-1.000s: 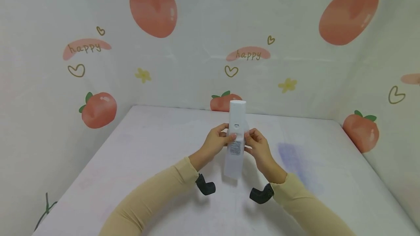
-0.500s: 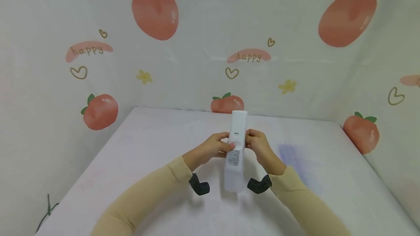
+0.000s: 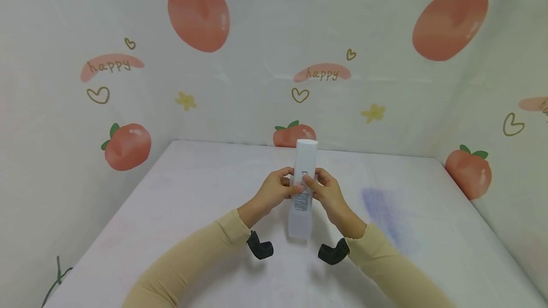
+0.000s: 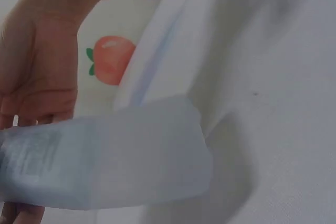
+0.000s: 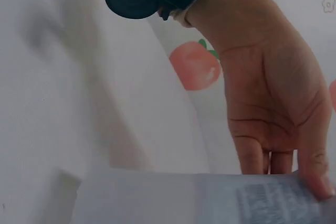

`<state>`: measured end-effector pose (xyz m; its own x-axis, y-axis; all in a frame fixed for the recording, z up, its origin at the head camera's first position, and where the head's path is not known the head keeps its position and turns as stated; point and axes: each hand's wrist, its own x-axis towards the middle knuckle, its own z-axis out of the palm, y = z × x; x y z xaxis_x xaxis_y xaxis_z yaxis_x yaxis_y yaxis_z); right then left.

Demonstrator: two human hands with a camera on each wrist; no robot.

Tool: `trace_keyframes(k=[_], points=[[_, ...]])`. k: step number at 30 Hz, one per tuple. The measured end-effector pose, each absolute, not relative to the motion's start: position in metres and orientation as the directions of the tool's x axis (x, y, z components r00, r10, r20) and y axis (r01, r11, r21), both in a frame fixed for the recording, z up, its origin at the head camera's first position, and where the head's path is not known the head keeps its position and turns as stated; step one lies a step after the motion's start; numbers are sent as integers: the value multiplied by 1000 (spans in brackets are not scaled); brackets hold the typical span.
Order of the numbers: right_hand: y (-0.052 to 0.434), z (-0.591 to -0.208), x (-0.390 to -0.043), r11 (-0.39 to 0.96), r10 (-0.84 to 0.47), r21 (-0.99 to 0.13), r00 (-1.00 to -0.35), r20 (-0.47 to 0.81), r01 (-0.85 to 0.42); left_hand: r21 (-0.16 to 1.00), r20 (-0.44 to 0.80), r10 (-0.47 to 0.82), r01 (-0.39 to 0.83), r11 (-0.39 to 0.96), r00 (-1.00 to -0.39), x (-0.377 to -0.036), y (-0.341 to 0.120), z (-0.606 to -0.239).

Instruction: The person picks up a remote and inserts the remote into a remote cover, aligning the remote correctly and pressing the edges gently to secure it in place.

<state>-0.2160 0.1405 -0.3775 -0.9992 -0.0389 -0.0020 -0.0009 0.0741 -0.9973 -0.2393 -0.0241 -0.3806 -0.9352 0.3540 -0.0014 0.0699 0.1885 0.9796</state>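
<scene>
Both hands hold a long white remote point(image 3: 303, 189) in a translucent sleeve, tilted above the white table point(image 3: 192, 194), its labelled back towards me. My left hand point(image 3: 276, 189) grips its left side, thumb on the back. My right hand point(image 3: 327, 194) grips the right side, thumb lying on the back near a small slot. In the left wrist view the sleeved lower end of the remote point(image 4: 115, 161) fills the frame, with the right hand point(image 4: 37, 77) behind it. The right wrist view shows the left hand point(image 5: 273, 129) gripping the remote point(image 5: 210, 200) from above.
A bluish stain point(image 3: 381, 203) marks the table to the right of the hands. Cloth walls printed with peaches point(image 3: 199, 13) close in the table on three sides. A green cord point(image 3: 55, 277) hangs at the table's near left corner.
The remote has shifted slightly left and its top has risen a little. My right thumb has slid from the remote's edge onto its back, next to the left thumb.
</scene>
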Motion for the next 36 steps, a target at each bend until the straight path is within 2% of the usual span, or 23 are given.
trace_keyframes(k=[8, 13, 20, 24, 32, 36], points=[[158, -384, -216, 14, 28, -998, -998, -61, 61, 1000, 11, 260, 10, -5, -966, -243, -24, -387], [161, -387, -217, 36, 11, -996, -997, -76, 76, 999, -39, 262, -31, 35, -964, -241, -20, -391], [155, -387, -213, 111, -36, -992, -997, -71, 67, 988, -21, 161, 3, 152, -987, -241, -13, -390], [146, -386, -209, 131, -73, -990, -995, -63, 53, 980, -55, 117, -31, 195, -992, -244, -13, -387], [135, -386, -198, 147, -110, -987, -991, -75, 58, 971, -149, 133, -120, 206, -980, -248, -15, -385], [141, -386, -201, 161, -95, -986, -993, -70, 54, 984, -142, 185, -118, 134, -972, -244, -15, -391]])
